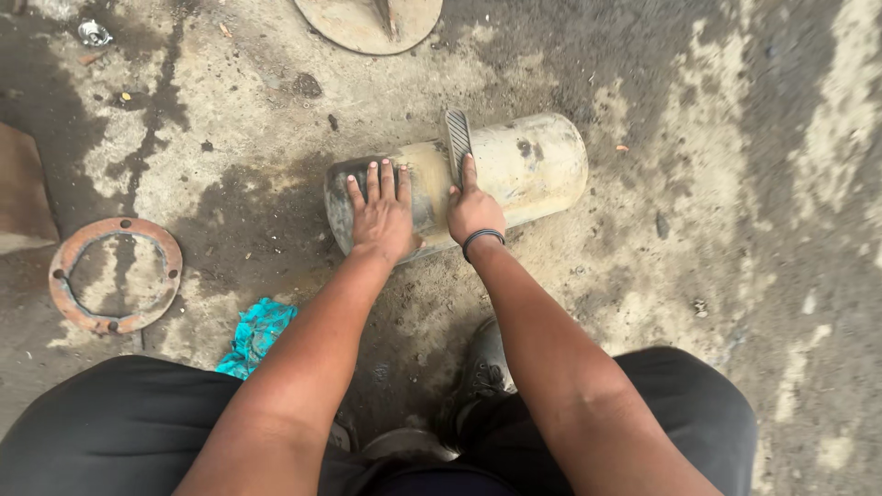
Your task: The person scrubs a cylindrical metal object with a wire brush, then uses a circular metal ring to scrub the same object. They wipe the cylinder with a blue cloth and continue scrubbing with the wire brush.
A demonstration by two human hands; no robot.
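Filing underway: right hand (pixel 475 213) grips a grey flat metal file (pixel 457 142) across the dirty cream metal cylinder (pixel 501 170); left hand (pixel 382 209), at nine o'clock, lies spread flat, steadying. Next stroke needs firm bracing.

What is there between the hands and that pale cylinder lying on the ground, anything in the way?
Nothing visible. The left hand lies flat on the cylinder itself. The right hand presses a flat grey ribbed strip against the top of the cylinder, so only that strip lies between its fingers and the surface.
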